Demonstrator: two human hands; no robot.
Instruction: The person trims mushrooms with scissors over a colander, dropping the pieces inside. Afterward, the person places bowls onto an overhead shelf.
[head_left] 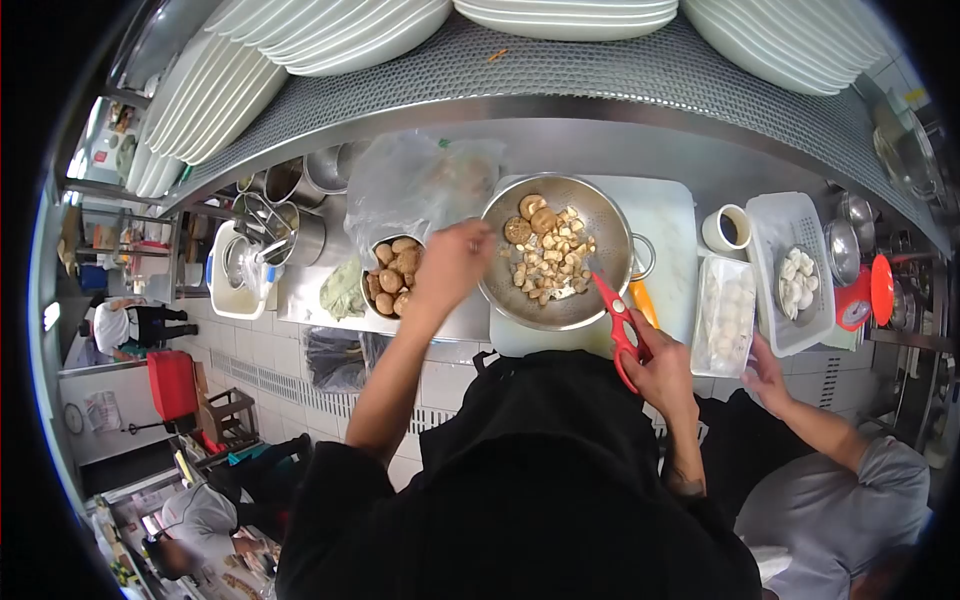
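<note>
My right hand [658, 370] is closed on the handles of red scissors [618, 325], whose blades point at the rim of a metal colander [500, 285]. Cut mushroom pieces [552, 265] and a few whole caps [535, 215] lie in the colander, which rests on a white cutting board [665, 215]. Blurred by motion, my left hand [455, 262] hovers between the colander's left rim and a bowl of whole brown mushrooms [395, 277]. Its fingers are smeared, and whether they hold anything is unclear.
Stacked white plates [350, 35] stand on the shelf above. Left are a plastic bag [415, 185], a green cloth [344, 290] and metal pots [303, 235]. Right are a dark-filled cup [727, 228], a white container [724, 310] and a co-worker's hand [767, 378] beside it.
</note>
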